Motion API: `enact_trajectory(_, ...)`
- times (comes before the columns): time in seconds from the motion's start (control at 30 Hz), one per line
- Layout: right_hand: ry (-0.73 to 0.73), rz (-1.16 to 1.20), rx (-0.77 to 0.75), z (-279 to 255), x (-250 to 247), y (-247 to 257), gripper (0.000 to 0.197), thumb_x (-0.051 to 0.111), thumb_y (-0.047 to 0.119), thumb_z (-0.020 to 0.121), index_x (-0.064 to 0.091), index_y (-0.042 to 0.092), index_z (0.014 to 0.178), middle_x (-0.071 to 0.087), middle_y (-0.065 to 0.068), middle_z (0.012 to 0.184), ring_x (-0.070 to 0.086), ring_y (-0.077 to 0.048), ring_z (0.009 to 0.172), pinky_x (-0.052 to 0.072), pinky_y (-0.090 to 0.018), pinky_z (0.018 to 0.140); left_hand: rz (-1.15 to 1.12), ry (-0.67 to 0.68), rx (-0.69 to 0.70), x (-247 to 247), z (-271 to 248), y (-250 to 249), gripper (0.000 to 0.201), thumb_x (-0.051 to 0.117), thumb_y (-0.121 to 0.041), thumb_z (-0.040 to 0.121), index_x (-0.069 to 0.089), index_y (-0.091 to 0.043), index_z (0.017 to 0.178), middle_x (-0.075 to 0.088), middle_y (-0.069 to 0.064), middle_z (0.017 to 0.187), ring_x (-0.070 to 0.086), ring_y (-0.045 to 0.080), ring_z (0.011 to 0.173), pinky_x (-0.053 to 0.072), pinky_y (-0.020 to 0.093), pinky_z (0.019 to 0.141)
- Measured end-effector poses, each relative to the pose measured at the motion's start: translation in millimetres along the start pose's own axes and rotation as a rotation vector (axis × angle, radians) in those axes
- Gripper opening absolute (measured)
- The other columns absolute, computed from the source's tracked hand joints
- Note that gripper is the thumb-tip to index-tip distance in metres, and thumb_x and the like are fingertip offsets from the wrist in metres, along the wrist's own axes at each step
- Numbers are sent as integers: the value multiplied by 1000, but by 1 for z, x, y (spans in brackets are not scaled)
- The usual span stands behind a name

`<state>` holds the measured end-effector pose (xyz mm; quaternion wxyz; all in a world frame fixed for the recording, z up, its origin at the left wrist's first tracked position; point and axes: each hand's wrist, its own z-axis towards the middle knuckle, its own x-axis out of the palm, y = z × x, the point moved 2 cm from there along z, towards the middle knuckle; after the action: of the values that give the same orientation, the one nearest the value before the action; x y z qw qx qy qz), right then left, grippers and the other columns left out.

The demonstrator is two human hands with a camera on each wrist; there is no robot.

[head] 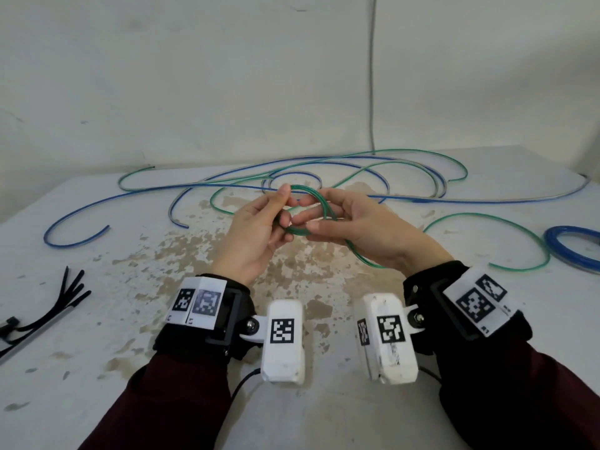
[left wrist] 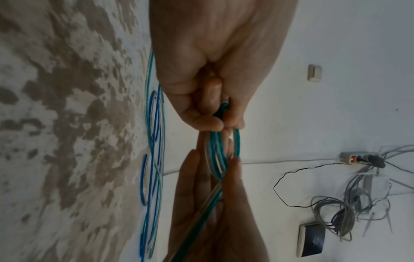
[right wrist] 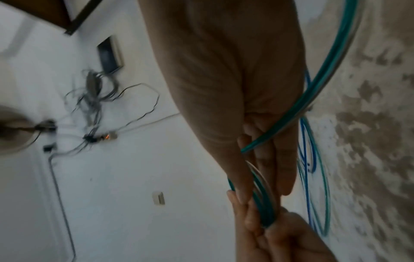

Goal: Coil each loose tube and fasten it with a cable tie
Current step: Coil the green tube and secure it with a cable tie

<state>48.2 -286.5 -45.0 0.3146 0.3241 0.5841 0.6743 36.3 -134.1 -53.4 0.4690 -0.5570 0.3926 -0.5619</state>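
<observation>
Here, left hand [head: 256, 233]: pinching small green tube [head: 324, 207] coil | right hand [head: 363, 228]: fingers curled around same coil | cable ties [head: 61, 300]: table [head: 97, 336], far left.

light: dim, soft, even | shadows: faint | wrist views — motion-blurred | edges — wide-angle bending

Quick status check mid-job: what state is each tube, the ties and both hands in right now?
green tube: partly coiled, small loops held above the table, tail trailing loose
left hand: pinches the loops
right hand: holds the loops
loose blue tube: uncoiled on the table
blue coil: coiled at the right edge
cable ties: untouched, lying left
</observation>
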Motion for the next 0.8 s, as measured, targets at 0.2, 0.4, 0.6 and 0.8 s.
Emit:
enact_trajectory(0.2,-132,33,-57,4,-3,2,16,46,11,99,61,7,102,72,-6,84,69,-15,83,57,-28,83,-95,13,-38,3,-1,-2,26,52,-29,95,64,-11,81,51,-4,52,33,4,33,46,18,48)
enact_trajectory(0.4,-229,93,-39,7,-4,4,33,35,20,104,60,8,88,38,7,48,48,-10,50,49,-22,67,24,143,-168,6,-4,-3,33,42,-29,97,56,-10,74,60,2,58,23,8,34,25,20,39)
enact_trajectory(0.6,-175,15,21,6,-2,4,34,37,24,103,63,5,91,39,7,48,37,-9,45,41,-24,58,215,241,-56,9,-8,-2,37,39,-35,101,53,-13,75,44,-3,50,19,8,38,14,23,44)
enact_trajectory(0.8,-161,59,80,2,-5,8,37,33,27,104,64,8,97,55,-3,55,62,-18,56,56,-25,66,130,197,-19,14,-8,3,36,39,-34,101,50,-14,74,38,-5,52,20,6,38,16,21,44)
